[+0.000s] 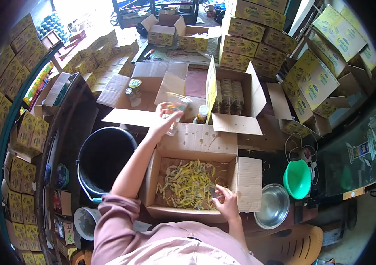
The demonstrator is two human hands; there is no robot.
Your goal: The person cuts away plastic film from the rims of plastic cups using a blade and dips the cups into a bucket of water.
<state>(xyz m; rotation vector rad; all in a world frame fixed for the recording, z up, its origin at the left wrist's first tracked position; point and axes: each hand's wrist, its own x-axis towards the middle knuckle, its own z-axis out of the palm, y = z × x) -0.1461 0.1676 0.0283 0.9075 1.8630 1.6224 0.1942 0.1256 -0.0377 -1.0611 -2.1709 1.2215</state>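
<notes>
Over the far flap (pixel 199 137) of the strip-filled carton (pixel 249 185), we have a clear plastic cup (pixel 177 103) up in the left grip (pixel 166 117), fingers curled round its side, spread about as wide as the cup. Right grip (pixel 227 202) hangs at the near right of the same carton, fingers half bent by the yellow-green strips (pixel 188 183); a small dark piece (pixel 213 191) sits at its fingertips, and we can't tell if it's pinched or just behind them. Step in hand, our read: handling the cup with the left, right hand at the strips. Next move calls for a light hold on that thin wall and clearance past the flaps and the yellow-labelled jar (pixel 202 113) just beside. Hard to make out: cup is blurred, print unreadable, so one cup or a nested stack is open. Fingers hide part of it. Far left carton (pixel 152 90) shows a few jars (pixel 135 85), its floor partly blocked by its flaps. Bucket (pixel 106 154) interior too dark. Lens edges go black.
</notes>
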